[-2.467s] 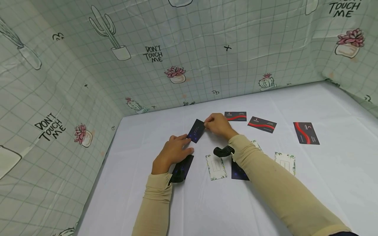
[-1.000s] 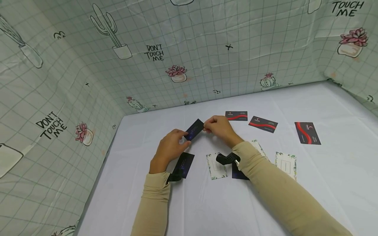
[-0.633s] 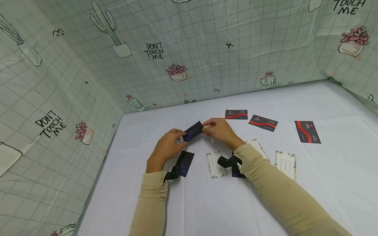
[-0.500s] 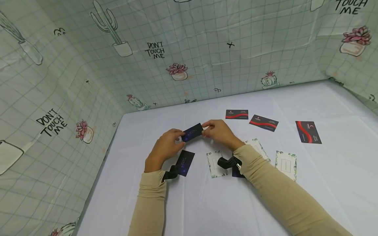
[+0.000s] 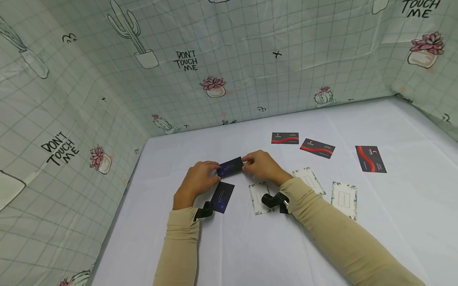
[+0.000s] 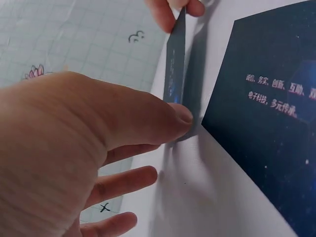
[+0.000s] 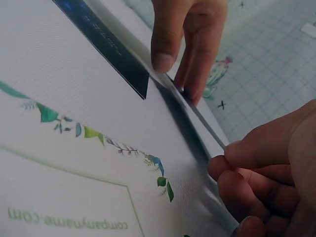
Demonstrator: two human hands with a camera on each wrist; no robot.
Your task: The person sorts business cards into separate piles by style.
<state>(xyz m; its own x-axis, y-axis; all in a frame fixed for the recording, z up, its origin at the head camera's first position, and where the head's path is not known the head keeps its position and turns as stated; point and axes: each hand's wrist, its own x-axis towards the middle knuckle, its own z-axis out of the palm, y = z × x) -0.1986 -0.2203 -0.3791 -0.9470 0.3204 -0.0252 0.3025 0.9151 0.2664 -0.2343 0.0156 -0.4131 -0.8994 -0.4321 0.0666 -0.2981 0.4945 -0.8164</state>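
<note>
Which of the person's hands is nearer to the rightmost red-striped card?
Right. The right hand is left of the rightmost red-striped card, pinching one end of a dark blue card; the left hand is farther left, at the dark blue card's other end.
</note>
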